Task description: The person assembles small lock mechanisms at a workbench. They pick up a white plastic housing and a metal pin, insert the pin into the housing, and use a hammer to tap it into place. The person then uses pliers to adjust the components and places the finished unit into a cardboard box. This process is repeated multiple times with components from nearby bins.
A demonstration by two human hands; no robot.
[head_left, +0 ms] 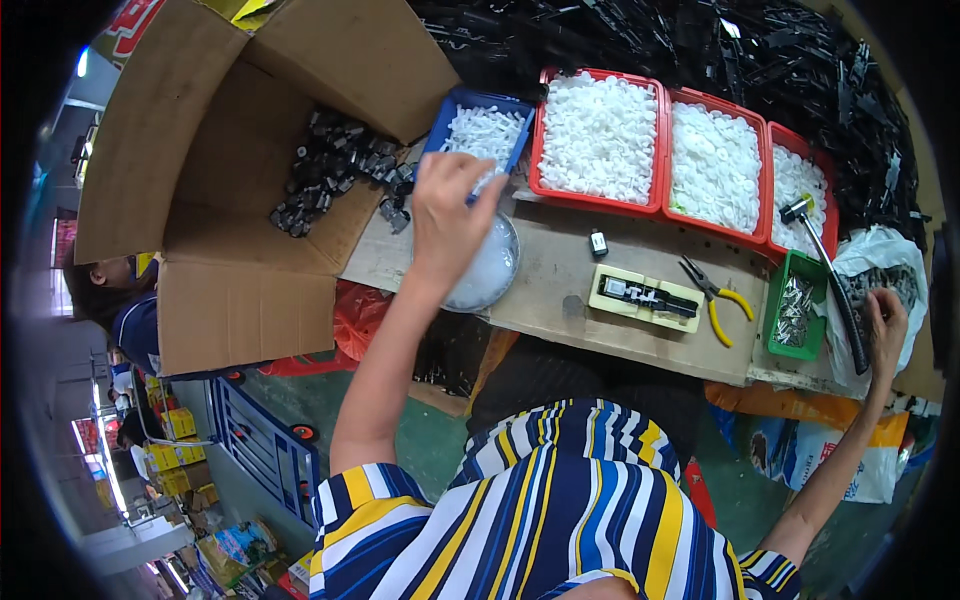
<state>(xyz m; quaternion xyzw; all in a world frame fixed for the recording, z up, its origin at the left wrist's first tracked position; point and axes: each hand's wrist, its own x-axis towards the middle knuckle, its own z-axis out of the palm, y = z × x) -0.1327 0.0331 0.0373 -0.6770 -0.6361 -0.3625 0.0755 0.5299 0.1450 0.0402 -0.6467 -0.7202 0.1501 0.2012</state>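
The left hand [452, 215] reaches forward, fingers curled shut at the blue tray [485, 128]; far right of it, the right hand [886, 328] grips a bag [880, 262].

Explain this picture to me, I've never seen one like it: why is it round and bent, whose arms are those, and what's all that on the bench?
It comes from a wide fisheye camera worn on a person's head, looking down, so straight edges curve. The arms are that person's own.

The left hand reaches over a round clear dish toward a blue tray of small white plastic parts. The right hand rests in a white plastic bag of dark parts; whether it grips anything is unclear.

Also there: three red trays of white parts, yellow-handled pliers, a hammer, a green tray and an open cardboard box of black parts.
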